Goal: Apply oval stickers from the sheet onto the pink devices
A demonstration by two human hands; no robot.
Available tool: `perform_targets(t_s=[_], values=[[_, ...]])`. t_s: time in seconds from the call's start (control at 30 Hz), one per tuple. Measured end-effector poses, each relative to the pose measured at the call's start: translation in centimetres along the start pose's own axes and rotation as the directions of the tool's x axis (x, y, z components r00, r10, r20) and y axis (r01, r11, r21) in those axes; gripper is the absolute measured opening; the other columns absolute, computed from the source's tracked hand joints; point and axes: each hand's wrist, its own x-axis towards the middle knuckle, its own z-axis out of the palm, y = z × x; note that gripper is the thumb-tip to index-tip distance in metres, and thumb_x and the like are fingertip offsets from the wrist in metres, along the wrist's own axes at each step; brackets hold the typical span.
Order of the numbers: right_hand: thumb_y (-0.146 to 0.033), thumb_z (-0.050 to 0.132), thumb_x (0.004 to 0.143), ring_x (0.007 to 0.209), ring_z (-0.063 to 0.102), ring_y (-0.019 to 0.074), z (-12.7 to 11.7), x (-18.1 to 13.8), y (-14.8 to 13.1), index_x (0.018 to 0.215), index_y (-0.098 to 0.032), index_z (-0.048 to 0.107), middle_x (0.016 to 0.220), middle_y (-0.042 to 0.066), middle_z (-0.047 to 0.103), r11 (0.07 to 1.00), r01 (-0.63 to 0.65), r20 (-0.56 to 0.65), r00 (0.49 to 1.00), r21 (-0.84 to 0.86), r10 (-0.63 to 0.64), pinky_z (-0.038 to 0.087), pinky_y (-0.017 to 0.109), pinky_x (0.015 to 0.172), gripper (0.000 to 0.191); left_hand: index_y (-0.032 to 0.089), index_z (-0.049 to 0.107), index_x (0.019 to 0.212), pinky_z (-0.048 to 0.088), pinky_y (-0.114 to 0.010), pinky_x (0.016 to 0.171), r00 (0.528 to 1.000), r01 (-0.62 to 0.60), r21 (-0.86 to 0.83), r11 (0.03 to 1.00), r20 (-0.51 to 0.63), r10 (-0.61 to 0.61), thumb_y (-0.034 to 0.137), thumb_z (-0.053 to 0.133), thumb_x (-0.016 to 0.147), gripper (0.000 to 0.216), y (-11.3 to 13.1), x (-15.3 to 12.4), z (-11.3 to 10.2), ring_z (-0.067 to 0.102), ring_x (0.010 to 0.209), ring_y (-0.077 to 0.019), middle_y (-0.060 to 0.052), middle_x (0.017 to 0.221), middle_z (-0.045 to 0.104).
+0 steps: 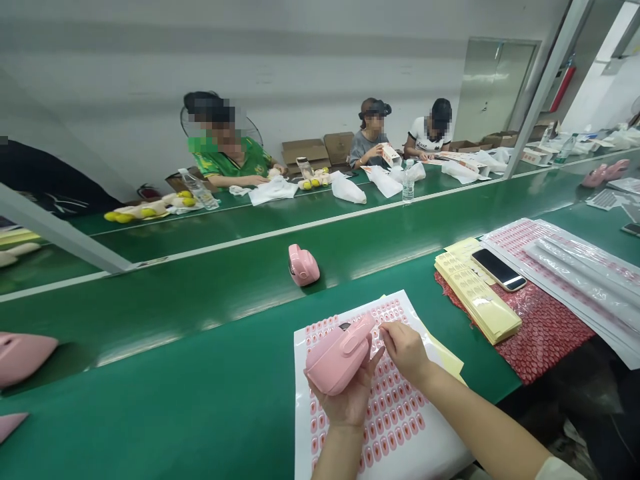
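Note:
A rounded pink plastic device [336, 357], with a raised oval part on its side and a small dark window on top, rests tilted in my left hand [350, 397], whose fingers wrap it from below. Close to the narrow end of the device, my right hand [407, 350] has thumb and forefinger pinched together; whatever they may hold is too small to make out. Under both hands lies a white sheet of pink oval stickers [393, 427] in rows, each with a red mark. Part of the sheet is hidden by my hands and the device.
Another pink device [303, 265] sits on the green conveyor belt [210, 280], with one more [25, 359] at far left. Right of me are yellow sticker sheets [477, 300], a phone [499, 269] and red bubble wrap [545, 330]. Several people work across the belt among bottles and bags.

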Motion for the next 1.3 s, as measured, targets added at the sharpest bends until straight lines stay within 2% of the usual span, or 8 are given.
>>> perform_targets(t_s=[0.23,0.37,0.53,0.77,0.97,1.07,1.17,1.3], values=[[-0.017,0.034,0.091,0.053,0.049,0.0134,-1.0,-0.6,-0.8,0.073,-0.016,0.056,0.057,0.002,0.053,0.973,0.230,0.052,0.972,-0.028,-0.228,0.038,0.024,0.047,0.028,0.025,0.037,0.132,0.037,-0.046,0.098,0.994,0.012,-0.327,0.945,0.108,0.025,0.058,0.033,0.082,0.061,0.6,0.4,0.8,0.045,0.120,-0.0274,-0.005,0.133,0.049],[-0.016,0.037,0.090,0.053,0.052,0.0137,-1.4,-0.8,-1.2,0.078,-0.016,0.058,0.059,0.003,0.056,0.940,0.339,0.069,0.938,0.033,-0.341,0.041,0.024,0.047,0.024,0.024,0.024,0.138,0.037,-0.038,0.099,0.995,0.025,-0.378,0.926,0.099,0.014,0.052,0.043,0.080,0.067,0.8,0.3,0.7,0.042,0.123,-0.0270,-0.008,0.135,0.046],[-0.024,0.040,0.091,0.062,0.059,0.0131,-0.8,-1.1,-1.8,0.091,-0.017,0.060,0.069,0.005,0.063,0.961,0.109,0.071,0.989,0.255,-0.131,0.050,0.023,0.055,0.021,0.025,0.017,0.140,0.040,-0.041,0.095,1.000,0.004,-0.404,0.915,0.014,0.002,0.045,0.048,0.079,0.070,0.9,0.2,0.4,0.045,0.120,-0.0283,-0.011,0.134,0.047],[-0.021,0.042,0.088,0.063,0.061,0.0145,-1.8,-0.1,-1.9,0.082,-0.018,0.062,0.068,0.004,0.064,0.944,-0.017,0.084,0.996,0.331,-0.011,0.053,0.026,0.056,0.021,0.023,0.039,0.131,0.040,-0.044,0.096,1.000,-0.029,-0.384,0.923,-0.010,0.028,0.047,0.052,0.077,0.060,0.5,0.4,0.6,0.048,0.117,-0.0292,-0.010,0.127,0.055],[-0.022,0.054,0.080,0.053,0.060,0.0114,-3.5,2.0,-3.5,0.072,-0.018,0.057,0.061,0.000,0.062,0.759,-0.382,0.135,0.919,0.526,0.369,0.051,0.022,0.049,0.009,0.028,0.053,0.120,0.043,-0.036,0.094,0.996,-0.060,-0.379,0.923,-0.091,0.028,0.046,0.049,0.082,0.042,0.1,0.2,0.4,0.055,0.110,-0.0222,-0.005,0.117,0.063],[-0.019,0.054,0.079,0.046,0.050,0.0090,-3.1,2.3,-3.8,0.066,-0.019,0.051,0.055,-0.002,0.055,0.852,-0.273,0.002,0.953,0.447,0.304,0.044,0.020,0.042,0.014,0.032,0.055,0.117,0.043,-0.033,0.093,0.993,-0.050,-0.375,0.926,-0.115,0.007,0.048,0.051,0.081,0.040,-0.1,0.1,0.4,0.056,0.109,-0.0212,-0.002,0.117,0.063],[-0.012,0.050,0.080,0.046,0.043,0.0091,-2.6,1.9,-3.7,0.066,-0.020,0.046,0.053,-0.003,0.049,0.963,-0.064,-0.151,0.983,0.261,0.107,0.038,0.020,0.042,0.017,0.033,0.055,0.117,0.042,-0.032,0.094,0.991,-0.052,-0.359,0.932,-0.134,0.003,0.049,0.051,0.081,0.040,-0.1,0.1,0.4,0.055,0.110,-0.0207,-0.001,0.118,0.063],[-0.006,0.048,0.080,0.049,0.042,0.0104,-2.3,1.6,-3.7,0.071,-0.021,0.043,0.056,-0.002,0.049,0.991,0.067,-0.201,0.979,0.114,-0.043,0.037,0.021,0.045,0.018,0.033,0.055,0.118,0.042,-0.031,0.093,0.994,-0.036,-0.357,0.933,-0.114,-0.005,0.051,0.050,0.080,0.042,-0.2,0.0,0.6,0.055,0.109,-0.0205,-0.001,0.116,0.064]])
